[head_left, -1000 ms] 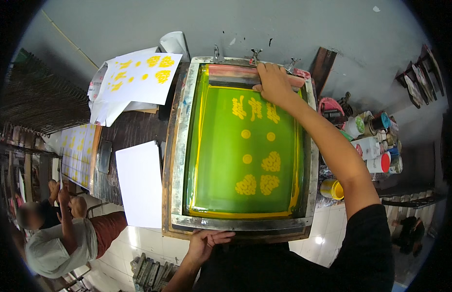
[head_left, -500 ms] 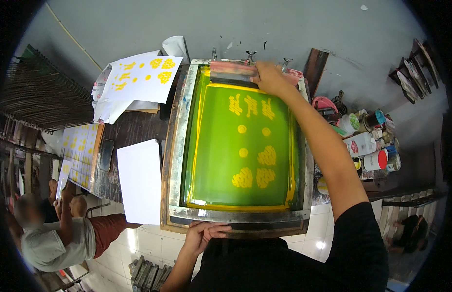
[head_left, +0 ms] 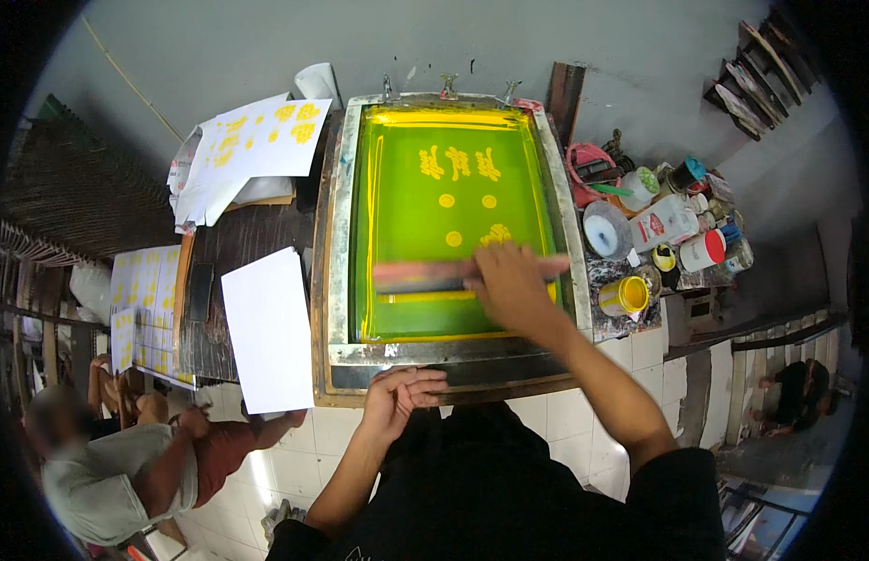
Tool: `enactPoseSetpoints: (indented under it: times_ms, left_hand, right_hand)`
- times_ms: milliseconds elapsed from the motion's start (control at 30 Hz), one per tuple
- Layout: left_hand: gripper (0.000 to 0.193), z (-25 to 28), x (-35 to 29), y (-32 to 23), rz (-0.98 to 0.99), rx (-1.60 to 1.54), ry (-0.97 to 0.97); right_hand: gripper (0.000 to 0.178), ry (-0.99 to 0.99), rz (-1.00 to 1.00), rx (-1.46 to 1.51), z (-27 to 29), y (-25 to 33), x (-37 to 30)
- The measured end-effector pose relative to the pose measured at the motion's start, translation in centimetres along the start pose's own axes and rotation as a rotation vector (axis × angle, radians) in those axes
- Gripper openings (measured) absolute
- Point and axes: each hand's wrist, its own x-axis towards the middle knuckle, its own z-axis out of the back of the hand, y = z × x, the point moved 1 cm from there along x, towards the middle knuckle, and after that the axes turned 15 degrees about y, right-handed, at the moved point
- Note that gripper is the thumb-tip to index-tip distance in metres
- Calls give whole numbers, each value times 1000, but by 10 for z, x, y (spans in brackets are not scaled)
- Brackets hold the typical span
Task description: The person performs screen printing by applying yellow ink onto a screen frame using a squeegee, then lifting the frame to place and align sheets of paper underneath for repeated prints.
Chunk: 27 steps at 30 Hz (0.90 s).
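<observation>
A silk screen (head_left: pixel 397 201) with green mesh lies before me in a worn metal frame (head_left: pixel 434 351). Yellow characters, dots and rounded motifs show on the mesh, and yellow ink lines its edges. My right hand (head_left: pixel 514 285) grips a long squeegee (head_left: pixel 411 274) laid crosswise over the lower part of the screen; the squeegee is blurred and covers some of the motifs. At the near edge of the base below the frame rests my left hand (head_left: pixel 402 397), palm up, its fingers loosely bent with nothing seen in them.
Blank white paper (head_left: pixel 266 332) lies left of the screen, near a phone (head_left: pixel 201 292). Printed sheets (head_left: pixel 252 150) are piled behind it. Ink pots, including a yellow one (head_left: pixel 625 296), crowd the right side. A person (head_left: pixel 126 467) sits at the lower left.
My right hand has drawn the squeegee from the far end of the screen toward me. Yellow ink now streaks the far end. My left hand's fingers have bent more. The whole view has shifted.
</observation>
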Motion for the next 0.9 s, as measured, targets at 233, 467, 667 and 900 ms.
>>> enactPoseSetpoints:
  times_ms: [233, 467, 667, 900]
  left_hand:
    - [36, -17, -2, -16, -43, -285, 280]
    - [53, -63, 60, -103, -335, 335, 556]
    - [105, -17, 138, -128, -63, 2153, -595]
    - [133, 51, 60, -152, 120, 1842, -648]
  right_hand:
    - [26, -259, 54, 65, 33, 47, -60]
    - [26, -742, 226, -196, 194, 36, -4]
    - [30, -800, 125, -219, 296, 25, 49]
    - [33, -593, -48, -27, 345, 28, 73]
